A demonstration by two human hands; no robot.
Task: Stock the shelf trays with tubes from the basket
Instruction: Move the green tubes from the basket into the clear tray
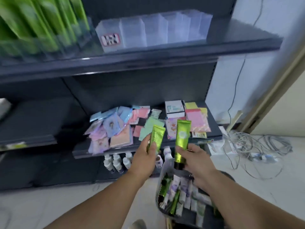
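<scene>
My left hand (145, 154) grips a green tube (157, 138) upright, crimped end up. My right hand (196, 160) grips a second, longer green tube (181, 141) with a black cap at its lower end. Both are raised above the grey basket (158, 184) on the floor at lower right, which holds several white, purple and green tubes. On the top shelf stand clear plastic trays (153, 33), which look bare, one bearing a red-and-white label. At the top left, further trays hold upright green tubes (41, 22), blurred.
The middle shelf (115, 150) carries a heap of pastel sachets and a white box. Small white bottles stand on the lowest level. Loose cables and a power strip (257, 156) lie on the floor to the right, by a doorframe.
</scene>
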